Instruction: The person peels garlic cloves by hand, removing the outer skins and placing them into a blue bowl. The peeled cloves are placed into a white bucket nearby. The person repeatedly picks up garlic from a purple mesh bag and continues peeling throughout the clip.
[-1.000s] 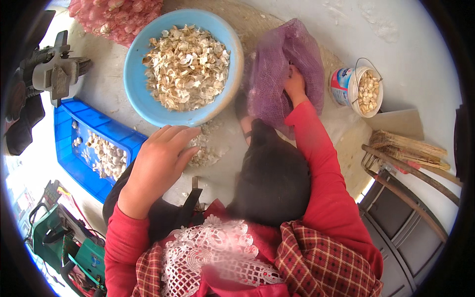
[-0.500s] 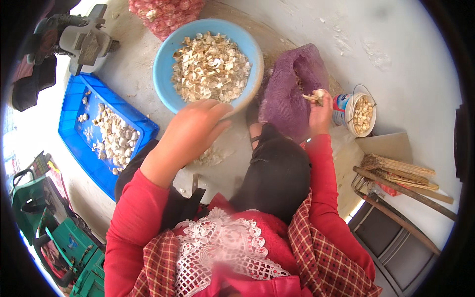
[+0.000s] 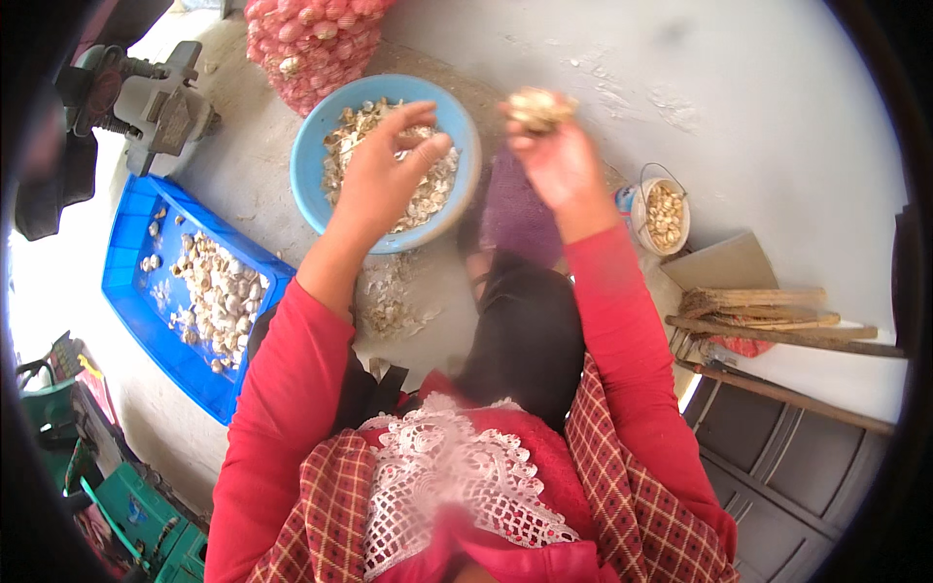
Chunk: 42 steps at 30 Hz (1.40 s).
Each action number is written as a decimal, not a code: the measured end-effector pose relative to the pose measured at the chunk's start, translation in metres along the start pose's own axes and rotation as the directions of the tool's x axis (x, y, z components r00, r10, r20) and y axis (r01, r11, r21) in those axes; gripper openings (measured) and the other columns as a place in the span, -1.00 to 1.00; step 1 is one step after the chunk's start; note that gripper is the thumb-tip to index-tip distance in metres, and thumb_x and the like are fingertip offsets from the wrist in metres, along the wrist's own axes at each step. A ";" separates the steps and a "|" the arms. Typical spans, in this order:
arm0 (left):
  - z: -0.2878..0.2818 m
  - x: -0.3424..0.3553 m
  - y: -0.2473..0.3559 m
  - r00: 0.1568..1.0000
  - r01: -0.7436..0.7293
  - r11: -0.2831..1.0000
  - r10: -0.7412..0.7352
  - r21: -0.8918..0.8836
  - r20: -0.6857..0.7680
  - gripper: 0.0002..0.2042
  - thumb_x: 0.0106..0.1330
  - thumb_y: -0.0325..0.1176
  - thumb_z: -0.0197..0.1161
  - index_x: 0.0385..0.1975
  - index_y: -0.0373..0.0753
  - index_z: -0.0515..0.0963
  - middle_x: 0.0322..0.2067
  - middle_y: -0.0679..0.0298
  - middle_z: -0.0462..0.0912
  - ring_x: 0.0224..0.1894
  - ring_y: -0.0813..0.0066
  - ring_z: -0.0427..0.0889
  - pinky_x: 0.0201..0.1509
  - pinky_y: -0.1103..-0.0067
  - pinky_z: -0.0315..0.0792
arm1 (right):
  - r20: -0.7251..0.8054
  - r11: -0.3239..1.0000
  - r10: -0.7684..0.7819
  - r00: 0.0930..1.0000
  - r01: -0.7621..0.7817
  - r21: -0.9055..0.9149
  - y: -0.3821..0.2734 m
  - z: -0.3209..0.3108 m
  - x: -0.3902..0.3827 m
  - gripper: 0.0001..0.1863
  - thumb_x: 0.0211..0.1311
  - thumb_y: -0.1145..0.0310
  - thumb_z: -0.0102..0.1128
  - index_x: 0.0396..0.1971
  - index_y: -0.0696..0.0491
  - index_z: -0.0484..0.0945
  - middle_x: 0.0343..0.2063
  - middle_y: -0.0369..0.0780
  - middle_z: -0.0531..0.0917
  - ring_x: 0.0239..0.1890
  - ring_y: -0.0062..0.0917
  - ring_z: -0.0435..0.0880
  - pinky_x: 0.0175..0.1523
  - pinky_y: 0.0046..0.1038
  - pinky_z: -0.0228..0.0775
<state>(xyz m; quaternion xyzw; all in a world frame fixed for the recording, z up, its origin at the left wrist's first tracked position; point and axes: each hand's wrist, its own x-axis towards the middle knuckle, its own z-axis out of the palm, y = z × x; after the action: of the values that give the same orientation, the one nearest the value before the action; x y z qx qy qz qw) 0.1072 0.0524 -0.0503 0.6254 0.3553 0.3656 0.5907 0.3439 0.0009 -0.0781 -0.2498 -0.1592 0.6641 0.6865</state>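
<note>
My left hand (image 3: 387, 173) hovers over the round blue basin (image 3: 303, 185), its thumb and fingers apart and nothing seen between them. Dry garlic skins (image 3: 435, 189) fill much of that basin. To the right, my right hand (image 3: 562, 165) is raised and closed on a garlic bulb (image 3: 540, 110), which looks partly broken and is slightly smeared by motion. Below it lies the purple mesh bag (image 3: 515, 209), largely covered by my right hand and wrist. A small bucket (image 3: 683, 233) of garlic cloves (image 3: 665, 216) stands to the right of that hand.
A blue rectangular crate (image 3: 131, 277) with garlic bulbs (image 3: 222, 291) lies at left. A red mesh sack (image 3: 311, 49) of bulbs stands behind the basin. Loose skins (image 3: 389, 301) litter the floor. A broom (image 3: 758, 309), a metal machine (image 3: 160, 112) and green boxes (image 3: 146, 515) stand around.
My right hand has swung up and left from beside the bucket, carrying the garlic bulb. My left hand has risen from the basin's near rim to over the skins, its fingers turned upward.
</note>
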 end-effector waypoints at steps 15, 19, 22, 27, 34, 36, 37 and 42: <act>-0.021 0.015 -0.007 0.974 -0.015 0.995 -0.008 -0.100 -0.227 -0.60 0.22 -0.44 0.35 0.08 -0.28 0.53 -0.33 0.34 0.63 -0.37 0.69 0.53 -0.27 0.67 0.47 | -0.234 0.964 -0.062 0.970 -0.002 -0.265 0.100 0.117 0.026 -0.68 0.51 0.26 -0.15 -0.01 0.17 0.46 -0.21 -0.21 0.61 -0.25 -0.49 0.67 -0.18 -0.45 0.59; -0.023 0.016 -0.012 0.974 0.009 0.998 -0.023 -0.060 -0.227 -0.59 0.19 -0.47 0.38 0.06 -0.29 0.53 -0.25 0.31 0.62 -0.33 0.69 0.55 -0.25 0.66 0.49 | -0.240 0.948 -0.091 0.967 0.010 -0.318 0.102 0.115 0.029 -0.71 0.47 0.33 -0.15 -0.05 0.20 0.48 -0.28 -0.19 0.63 -0.26 -0.50 0.68 -0.19 -0.46 0.59; -0.025 0.019 -0.011 0.967 -0.050 0.999 0.044 -0.020 -0.250 -0.62 0.17 -0.50 0.38 0.02 -0.30 0.53 -0.27 0.29 0.64 -0.31 0.63 0.59 -0.21 0.64 0.52 | -0.243 0.951 -0.092 0.966 0.013 -0.308 0.106 0.115 0.037 -0.73 0.45 0.36 -0.14 -0.10 0.20 0.50 -0.31 -0.19 0.63 -0.27 -0.52 0.66 -0.17 -0.47 0.56; -0.022 0.019 -0.016 0.958 -0.108 0.983 0.143 0.151 -0.247 -0.62 0.17 -0.56 0.34 0.02 -0.28 0.52 -0.22 0.22 0.67 -0.22 0.54 0.66 -0.14 0.61 0.54 | -0.245 0.960 -0.165 0.955 0.100 -0.260 0.114 0.112 0.045 -0.77 0.43 0.39 -0.12 -0.17 0.18 0.51 -0.30 -0.22 0.62 -0.29 -0.58 0.61 -0.16 -0.50 0.49; -0.039 0.030 -0.025 0.968 -0.095 0.995 0.087 -0.023 -0.237 -0.57 0.26 -0.61 0.24 0.16 -0.33 0.45 -0.11 0.21 0.65 -0.14 0.54 0.65 -0.05 0.61 0.56 | -0.092 0.756 -0.296 0.951 0.174 -0.631 0.105 0.099 0.052 -0.78 0.28 0.42 0.16 -0.16 0.20 0.61 -0.33 -0.22 0.68 -0.33 -0.61 0.64 -0.20 -0.51 0.51; -0.045 0.031 -0.023 0.980 -0.123 0.991 0.112 -0.059 -0.164 -0.55 0.30 -0.61 0.20 0.22 -0.34 0.41 -0.02 0.19 0.61 -0.06 0.51 0.63 0.00 0.59 0.57 | -0.026 0.657 -0.336 0.942 0.214 -0.723 0.105 0.096 0.057 -0.76 0.23 0.42 0.22 -0.17 0.23 0.63 -0.34 -0.21 0.70 -0.33 -0.61 0.65 -0.19 -0.54 0.51; -0.049 0.031 -0.020 0.986 -0.125 0.990 0.117 -0.058 -0.119 -0.54 0.32 -0.61 0.18 0.24 -0.33 0.39 0.01 0.18 0.59 -0.04 0.50 0.62 0.02 0.59 0.57 | -0.008 0.605 -0.351 0.936 0.220 -0.765 0.105 0.093 0.058 -0.75 0.20 0.42 0.25 -0.17 0.24 0.64 -0.34 -0.20 0.70 -0.33 -0.61 0.65 -0.18 -0.55 0.51; -0.061 0.026 -0.010 0.991 -0.091 0.996 0.089 -0.023 -0.096 -0.54 0.38 -0.53 0.18 0.28 -0.36 0.36 0.04 0.23 0.58 -0.02 0.57 0.58 0.01 0.64 0.48 | 0.027 0.571 -0.526 0.850 0.376 -0.730 0.118 0.099 0.070 -0.75 -0.09 0.34 0.41 -0.45 0.21 0.67 -0.49 -0.02 0.67 -0.39 -0.29 0.69 -0.22 -0.35 0.51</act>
<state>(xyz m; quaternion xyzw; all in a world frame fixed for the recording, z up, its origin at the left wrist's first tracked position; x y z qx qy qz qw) 0.0659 0.1044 -0.0570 0.6147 0.3495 0.4259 0.5645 0.1962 0.0823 -0.0700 -0.5087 -0.3941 0.3234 0.6938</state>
